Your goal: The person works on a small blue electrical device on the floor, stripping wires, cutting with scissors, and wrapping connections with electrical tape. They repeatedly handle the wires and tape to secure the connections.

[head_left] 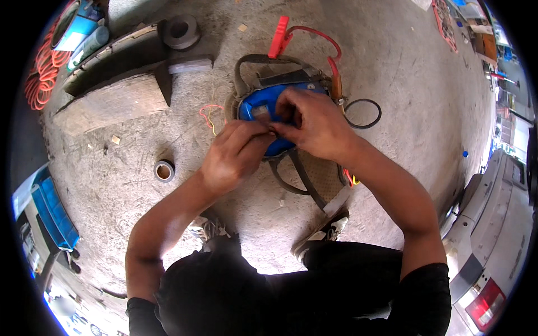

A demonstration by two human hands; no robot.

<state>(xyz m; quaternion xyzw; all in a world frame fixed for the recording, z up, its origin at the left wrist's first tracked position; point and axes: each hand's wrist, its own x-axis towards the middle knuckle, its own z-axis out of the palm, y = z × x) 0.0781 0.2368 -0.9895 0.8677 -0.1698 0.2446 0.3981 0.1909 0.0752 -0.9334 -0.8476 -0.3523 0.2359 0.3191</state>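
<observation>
A worn brown-grey bag with loop handles sits on the concrete floor in front of me. Blue material with a small greyish patch shows in its opening. Over this blue area, the fingertips of my left hand and my right hand meet, both closed in a pinch. Whatever lies between them is too small and hidden to make out. From the bag's far right side runs a red cable, joined to a red clamp beyond the far handle.
A grey tape roll lies left of my left forearm. Thin coloured wires are beside the bag, and a black ring is at its right. Farther left are a wooden block and a thick dark roll. A vehicle stands at right.
</observation>
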